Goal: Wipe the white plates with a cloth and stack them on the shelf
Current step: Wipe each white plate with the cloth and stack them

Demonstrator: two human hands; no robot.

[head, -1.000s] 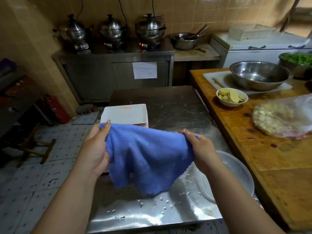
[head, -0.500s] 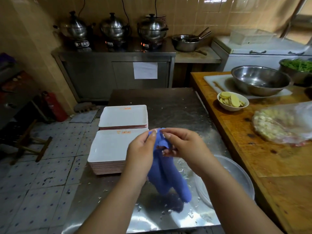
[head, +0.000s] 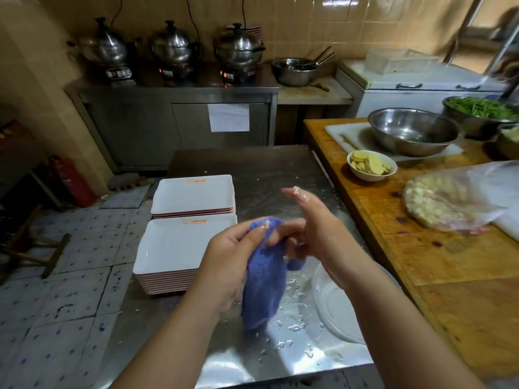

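Note:
Two stacks of white rectangular plates stand on the left side of the steel table (head: 266, 169): a tall near stack (head: 174, 248) and a lower far stack (head: 193, 195). Above the table's wet front part, a bunched blue cloth (head: 264, 290) hangs from both hands. My left hand (head: 227, 265) pinches its top edge with thumb and fingers. My right hand (head: 323, 234) is right beside it, with its lower fingers curled into the cloth and its index finger stretched out toward the far stack. The hands are just right of the near stack and do not touch it.
A clear round lid (head: 337, 304) lies on the table under my right forearm. The wooden counter (head: 449, 262) at the right carries a bowl of slices (head: 370, 167), a steel bowl (head: 412, 133) and a plastic bag (head: 463, 197). A fire extinguisher (head: 73, 183) and a stool (head: 33, 248) stand on the floor at the left.
The cloth, spread wide between both hands a second ago, is now gathered into a hanging bunch. My hands came together, and my right index finger has lifted away from the cloth.

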